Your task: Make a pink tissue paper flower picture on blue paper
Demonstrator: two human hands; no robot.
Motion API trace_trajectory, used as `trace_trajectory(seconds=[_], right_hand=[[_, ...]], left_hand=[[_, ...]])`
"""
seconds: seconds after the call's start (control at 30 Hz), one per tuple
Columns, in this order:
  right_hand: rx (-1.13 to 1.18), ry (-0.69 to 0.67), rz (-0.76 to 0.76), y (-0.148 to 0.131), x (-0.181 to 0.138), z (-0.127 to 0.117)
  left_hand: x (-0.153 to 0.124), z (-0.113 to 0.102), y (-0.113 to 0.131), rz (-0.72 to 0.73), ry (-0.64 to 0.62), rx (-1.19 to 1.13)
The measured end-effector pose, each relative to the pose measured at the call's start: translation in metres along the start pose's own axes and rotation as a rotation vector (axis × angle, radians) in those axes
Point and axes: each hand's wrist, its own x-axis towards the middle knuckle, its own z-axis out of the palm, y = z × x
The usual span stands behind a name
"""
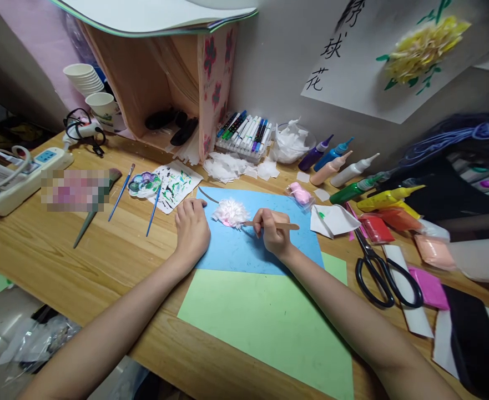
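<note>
A flat wooden craft stick (pixel 288 226) is pinched in my right hand (pixel 274 230). Its left tip reaches the lower right edge of a fluffy white flower (pixel 231 213), which shows some pink at its base. Under the flower lies a sheet of blue paper (pixel 244 253), with a thin dark curved line at its upper left corner. My left hand (pixel 193 228) rests palm down on the left edge of that sheet, fingers laid forward and holding nothing, a little apart from the flower. Green paper (pixel 265 328) extends from beneath the blue sheet toward me.
Black-handled scissors (pixel 388 278) and clay packets (pixel 431 286) lie at right. Paint bottles (pixel 346 195), a marker box (pixel 244 133) and white paper scraps (pixel 227 166) line the back. Paintbrushes (pixel 121 191), a stained paper (pixel 177 186) and a power strip (pixel 28 178) are at left.
</note>
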Motion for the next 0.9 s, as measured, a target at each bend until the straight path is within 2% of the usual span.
trace_trajectory(seconds=[0.43, 0.53, 0.7, 0.83, 0.9], right_hand=[[-0.066, -0.121, -0.001, 0.002, 0.002, 0.005], [-0.040, -0.089, 0.081, 0.003, 0.006, 0.009], [0.000, 0.010, 0.317, -0.005, 0.018, 0.017], [0.126, 0.030, 0.373, -0.012, 0.021, 0.017], [0.248, 0.088, 0.394, -0.010, 0.021, 0.011]], left_hand=[[-0.001, 0.001, 0.000, 0.005, 0.026, 0.018], [-0.001, 0.001, 0.000, 0.001, 0.014, 0.011], [0.000, 0.001, 0.000, -0.012, 0.015, 0.018], [-0.001, 0.001, -0.001, -0.004, 0.018, 0.040], [-0.002, 0.000, -0.001, -0.015, 0.011, 0.058]])
